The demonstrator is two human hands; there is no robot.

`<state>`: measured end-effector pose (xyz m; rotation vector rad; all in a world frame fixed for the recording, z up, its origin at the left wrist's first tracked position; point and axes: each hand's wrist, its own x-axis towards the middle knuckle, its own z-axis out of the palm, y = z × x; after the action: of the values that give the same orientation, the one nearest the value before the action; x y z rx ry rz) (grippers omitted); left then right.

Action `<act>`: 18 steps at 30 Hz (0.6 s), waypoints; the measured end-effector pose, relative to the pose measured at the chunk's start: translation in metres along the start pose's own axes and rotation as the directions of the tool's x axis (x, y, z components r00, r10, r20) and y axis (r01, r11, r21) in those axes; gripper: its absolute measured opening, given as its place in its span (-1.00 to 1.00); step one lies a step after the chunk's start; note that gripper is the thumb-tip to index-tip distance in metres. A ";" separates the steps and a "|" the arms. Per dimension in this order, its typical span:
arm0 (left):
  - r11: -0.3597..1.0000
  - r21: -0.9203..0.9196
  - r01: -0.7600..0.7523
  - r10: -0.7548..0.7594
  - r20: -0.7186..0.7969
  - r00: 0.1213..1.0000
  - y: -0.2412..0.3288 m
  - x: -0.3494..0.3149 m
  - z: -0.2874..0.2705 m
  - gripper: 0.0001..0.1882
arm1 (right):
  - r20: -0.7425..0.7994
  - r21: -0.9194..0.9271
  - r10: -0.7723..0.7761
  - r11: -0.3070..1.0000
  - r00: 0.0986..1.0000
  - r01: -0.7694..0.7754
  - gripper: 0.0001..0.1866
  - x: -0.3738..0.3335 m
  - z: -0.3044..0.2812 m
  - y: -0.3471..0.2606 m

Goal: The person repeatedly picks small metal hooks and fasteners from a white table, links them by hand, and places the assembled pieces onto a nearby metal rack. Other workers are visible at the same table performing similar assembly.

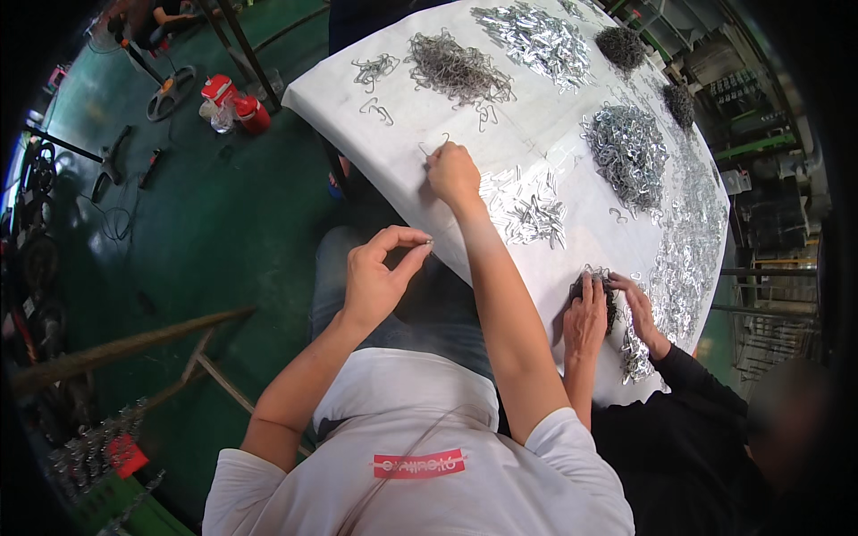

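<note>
The white counter bears bright strips; left of them, the right hand meets a wire hook, fingers' grip unclear: likely light, stiff, slippery, best pinched mid-wire. Nearer, the left hand clamps a tiny metal piece between its fingers.

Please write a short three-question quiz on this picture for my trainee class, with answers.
1. Multiple choice: what are the fingertips of the wearer's right hand at?
A) a bent wire piece
B) a red container
C) a co-worker's sleeve

2. True or false: the wearer's left hand has its thumb and forefinger brought together in a pinch.

3. Fill in: in the picture, the loose pile of shiny silver pieces nearest the wearer's right hand lies to the ____ of that hand.

Key:
1. A
2. True; a small metal piece seems to be held there.
3. right
</note>
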<state>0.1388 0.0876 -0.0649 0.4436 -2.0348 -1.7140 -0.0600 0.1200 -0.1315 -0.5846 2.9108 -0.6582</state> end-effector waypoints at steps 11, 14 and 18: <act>0.995 0.028 -0.097 0.097 -0.007 0.995 0.002 -0.006 0.006 -0.84 | 0.301 0.947 -0.034 0.132 0.953 -0.294 -0.90 -0.147 -0.099 0.013; 0.993 0.046 -0.112 0.112 -0.014 0.994 0.005 -0.006 0.009 -0.83 | 0.280 0.949 -0.006 0.150 0.960 -0.276 -0.89 -0.164 -0.104 0.007; 0.991 0.059 -0.123 0.125 -0.029 0.992 0.009 -0.005 0.011 -0.82 | 0.243 0.946 0.020 0.215 0.970 -0.242 -0.90 -0.165 -0.102 0.006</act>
<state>0.1379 0.1008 -0.0581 0.3533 -2.0470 -1.5691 0.0718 0.2290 -0.0403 -0.1518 1.6716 -2.0007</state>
